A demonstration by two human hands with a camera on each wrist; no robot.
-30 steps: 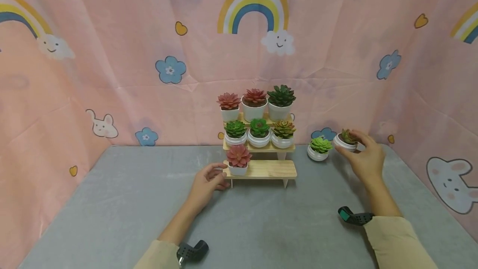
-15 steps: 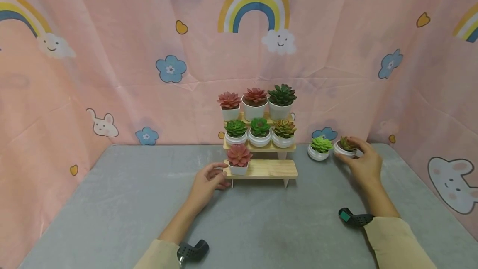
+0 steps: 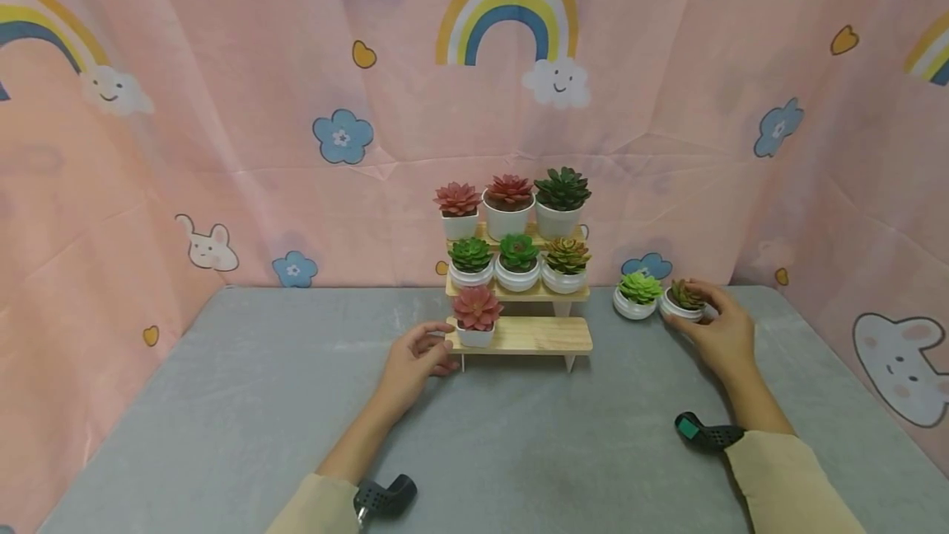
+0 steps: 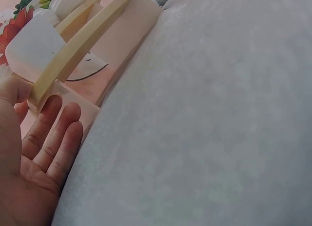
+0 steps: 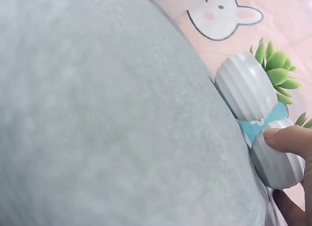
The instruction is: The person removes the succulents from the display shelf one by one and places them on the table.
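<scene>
No readable writing. R hand (image 3: 722, 336) grips small pot (image 3: 683, 304) (touching green pot (image 3: 635, 297)); L hand (image 3: 415, 357) relaxed at stand (image 3: 544, 335) edge.

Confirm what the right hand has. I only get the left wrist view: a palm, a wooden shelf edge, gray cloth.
Observer: The right hand grips a small white pot with a reddish-green succulent, on the table right of the wooden stand.
Operator: Anything beside it?
Observer: A bright green succulent pot sits just left of it; in the right wrist view the two pots look close to touching.
Operator: Bottom shelf full?
Observer: No, only one pink succulent at its left end, by the left hand.
</scene>
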